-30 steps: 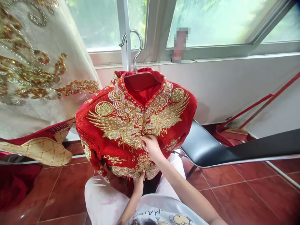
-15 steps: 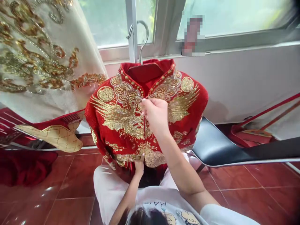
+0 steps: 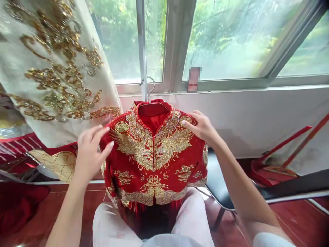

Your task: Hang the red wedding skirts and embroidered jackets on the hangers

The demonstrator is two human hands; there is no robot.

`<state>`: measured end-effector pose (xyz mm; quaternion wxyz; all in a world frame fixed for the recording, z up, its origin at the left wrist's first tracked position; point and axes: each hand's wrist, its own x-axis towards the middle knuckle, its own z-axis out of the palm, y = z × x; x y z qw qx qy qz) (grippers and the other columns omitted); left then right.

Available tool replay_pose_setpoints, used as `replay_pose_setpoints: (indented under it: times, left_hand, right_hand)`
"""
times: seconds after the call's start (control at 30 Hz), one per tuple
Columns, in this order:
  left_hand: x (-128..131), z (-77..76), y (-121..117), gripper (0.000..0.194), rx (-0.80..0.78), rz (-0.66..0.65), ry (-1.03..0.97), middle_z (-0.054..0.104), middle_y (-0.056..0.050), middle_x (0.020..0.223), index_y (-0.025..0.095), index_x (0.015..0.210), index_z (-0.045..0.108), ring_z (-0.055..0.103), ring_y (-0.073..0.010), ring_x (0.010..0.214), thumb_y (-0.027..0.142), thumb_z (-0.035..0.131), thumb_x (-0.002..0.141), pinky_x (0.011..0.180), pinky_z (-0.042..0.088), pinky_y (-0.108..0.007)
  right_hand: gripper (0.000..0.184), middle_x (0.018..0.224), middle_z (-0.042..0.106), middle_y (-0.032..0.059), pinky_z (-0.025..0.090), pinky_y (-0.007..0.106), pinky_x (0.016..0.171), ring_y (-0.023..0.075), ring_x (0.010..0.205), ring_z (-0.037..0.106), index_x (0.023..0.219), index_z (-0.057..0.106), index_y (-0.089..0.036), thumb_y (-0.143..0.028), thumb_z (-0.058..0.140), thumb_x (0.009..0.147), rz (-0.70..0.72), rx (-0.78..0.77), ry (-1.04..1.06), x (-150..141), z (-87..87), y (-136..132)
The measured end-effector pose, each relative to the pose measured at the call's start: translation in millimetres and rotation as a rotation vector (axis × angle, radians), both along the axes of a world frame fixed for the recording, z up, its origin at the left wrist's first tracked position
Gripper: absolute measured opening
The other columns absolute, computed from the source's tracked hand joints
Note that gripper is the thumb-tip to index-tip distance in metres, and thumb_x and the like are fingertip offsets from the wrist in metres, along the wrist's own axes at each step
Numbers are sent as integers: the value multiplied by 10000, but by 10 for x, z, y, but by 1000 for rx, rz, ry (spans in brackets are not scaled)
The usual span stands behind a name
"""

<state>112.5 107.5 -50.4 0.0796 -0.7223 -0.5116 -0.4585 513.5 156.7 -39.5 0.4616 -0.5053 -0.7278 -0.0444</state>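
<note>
A red jacket (image 3: pixel 161 154) with gold embroidery and a stand-up collar hangs upright from a metal-hooked hanger (image 3: pixel 151 91) in front of me. Its front edges meet down the middle below the V-shaped neckline. My left hand (image 3: pixel 91 149) is at the shoulder on the left side, thumb and fingers apart, with no cloth visibly pinched between them. On the opposite shoulder rests my right hand (image 3: pixel 202 127), its thumb stretched over the round gold emblem and its fingers along the shoulder top. The jacket's hem lies above my knees.
A white garment with gold sequins (image 3: pixel 66 79) hangs at the left. A black chair (image 3: pixel 218 185) stands to the right, with a red long-handled dustpan (image 3: pixel 262 171) behind it. Dark red cloth (image 3: pixel 20 202) lies low at the left. Windows (image 3: pixel 239 41) run along the wall.
My right hand has left the front closure for the right-side shoulder. My left hand has come up from the hem to the left-side shoulder. The view has tilted upward.
</note>
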Motion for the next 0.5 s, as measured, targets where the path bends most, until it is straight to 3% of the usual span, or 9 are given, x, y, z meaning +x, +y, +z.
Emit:
replay_pose_setpoints:
  times: [0.07, 0.13, 0.2, 0.27, 0.37, 0.43, 0.5]
  left_hand:
    - [66, 190, 287, 536, 53, 48, 165, 555, -164, 1310, 165, 1243, 566, 456, -333, 1244, 501, 518, 827, 1085, 316, -508]
    - [171, 215, 430, 514, 21, 61, 240, 605, -185, 1193, 128, 1199, 568, 521, -325, 1125, 499, 427, 872, 1001, 389, -468]
    - [239, 222, 439, 495, -5, 107, 239, 641, -185, 1062, 127, 1086, 604, 558, -323, 1005, 508, 352, 896, 905, 431, -442]
    - [239, 291, 384, 481, -51, 144, 206, 653, -153, 900, 155, 917, 625, 575, -300, 858, 525, 316, 900, 816, 446, -409]
    - [148, 439, 362, 475, -221, 64, 170, 606, -66, 684, 191, 704, 581, 531, -224, 662, 572, 350, 869, 711, 434, -337]
    - [81, 459, 419, 492, -357, -25, 123, 587, -32, 632, 187, 655, 576, 510, -194, 631, 617, 406, 824, 682, 425, -303]
    - [39, 395, 491, 509, -391, 12, -63, 577, -17, 602, 175, 623, 585, 512, -183, 631, 661, 504, 748, 663, 431, -285]
  right_hand:
    - [369, 906, 663, 73, 443, 313, 744, 180, 802, 576, 1019, 689, -162, -456, 580, 827, -38, -30, 18, -10, -92, 108]
    - [337, 823, 656, 44, 414, 287, 697, 157, 731, 547, 952, 693, -161, -450, 597, 808, -95, -34, 47, -8, -110, 130]
    - [317, 645, 577, -7, 356, 252, 596, 117, 599, 463, 778, 667, -153, -466, 614, 782, -119, -71, 73, 17, -49, 113]
    - [402, 492, 393, -51, 260, 236, 508, 80, 506, 322, 568, 537, -158, -503, 621, 757, -103, -111, 103, 61, 56, 96]
    - [532, 456, 245, -68, 168, 234, 464, 54, 476, 215, 478, 355, -182, -561, 627, 733, 12, -204, 175, 142, 187, 127]
    - [558, 449, 294, -63, 172, 225, 449, 48, 452, 246, 486, 379, -180, -622, 641, 704, 138, -371, 242, 199, 225, 201]
    - [567, 473, 427, -31, 232, 219, 444, 65, 445, 353, 530, 496, -161, -691, 650, 658, 273, -577, 311, 251, 225, 292]
